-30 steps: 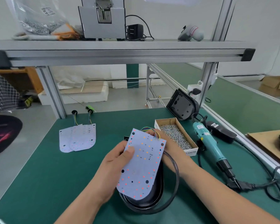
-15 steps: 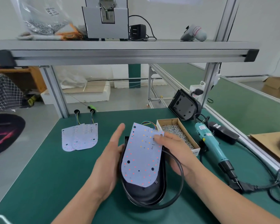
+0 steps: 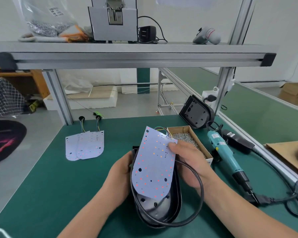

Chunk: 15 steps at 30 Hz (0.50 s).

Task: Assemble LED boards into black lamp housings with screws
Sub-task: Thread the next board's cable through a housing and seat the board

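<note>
A white LED board [image 3: 154, 166] with coloured wires at its far end lies tilted over the open black lamp housing [image 3: 169, 211] near the table's front. My right hand [image 3: 186, 162] pinches the board's right edge, thumb on top. The housing's left side is gripped by my left hand [image 3: 120, 177], whose fingers are hidden behind it. A black cable [image 3: 199, 189] loops around the housing's right side. Two more LED boards [image 3: 85, 146] lie flat at the left. A cardboard box of screws [image 3: 187, 138] sits just behind my right hand, and beside it lies a teal electric screwdriver [image 3: 224, 153].
Another black housing [image 3: 196, 114] leans against the frame post at the back right. A black power adapter [image 3: 237, 140] and cables trail along the right edge. An aluminium shelf [image 3: 132, 55] spans overhead. Cardboard [image 3: 289, 155] lies at the far right.
The left hand, open beside the housing half a second ago, now grips its left side. The board has shifted slightly higher and tilted, exposing the housing's near interior.
</note>
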Motion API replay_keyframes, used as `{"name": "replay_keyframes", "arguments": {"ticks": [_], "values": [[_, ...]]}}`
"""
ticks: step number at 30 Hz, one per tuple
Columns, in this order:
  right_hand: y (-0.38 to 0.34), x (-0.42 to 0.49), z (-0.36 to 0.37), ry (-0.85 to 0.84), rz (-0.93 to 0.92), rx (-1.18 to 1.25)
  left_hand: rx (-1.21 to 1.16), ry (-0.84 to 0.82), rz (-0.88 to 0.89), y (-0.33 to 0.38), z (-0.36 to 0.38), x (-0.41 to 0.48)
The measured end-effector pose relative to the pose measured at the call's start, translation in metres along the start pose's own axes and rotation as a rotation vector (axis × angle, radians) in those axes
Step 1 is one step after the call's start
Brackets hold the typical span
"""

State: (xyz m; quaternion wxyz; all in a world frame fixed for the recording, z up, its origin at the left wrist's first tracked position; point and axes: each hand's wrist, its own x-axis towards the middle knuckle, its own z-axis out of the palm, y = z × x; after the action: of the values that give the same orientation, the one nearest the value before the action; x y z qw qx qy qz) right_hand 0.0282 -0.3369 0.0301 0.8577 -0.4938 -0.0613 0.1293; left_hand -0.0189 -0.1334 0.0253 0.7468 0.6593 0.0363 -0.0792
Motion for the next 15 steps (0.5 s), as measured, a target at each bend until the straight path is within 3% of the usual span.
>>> {"name": "replay_keyframes", "arguments": {"ticks": [3,6,8,11,15], "values": [[-0.002,-0.001,0.001,-0.005,-0.011,0.016,0.05,-0.018,-0.004,-0.004,-0.001,0.0],[-0.015,0.001,-0.005,-0.024,-0.032,0.072,0.632,0.115,0.253,-0.008,-0.017,0.0],[-0.026,0.002,-0.012,0.032,-0.065,0.107,0.827,0.199,0.224,-0.006,-0.033,0.003],[-0.037,0.003,-0.023,0.122,-0.108,0.15,0.854,0.296,0.095,-0.009,-0.045,0.008],[-0.037,0.002,-0.026,0.181,-0.092,0.121,0.765,0.377,0.078,-0.01,-0.044,0.01]]}}
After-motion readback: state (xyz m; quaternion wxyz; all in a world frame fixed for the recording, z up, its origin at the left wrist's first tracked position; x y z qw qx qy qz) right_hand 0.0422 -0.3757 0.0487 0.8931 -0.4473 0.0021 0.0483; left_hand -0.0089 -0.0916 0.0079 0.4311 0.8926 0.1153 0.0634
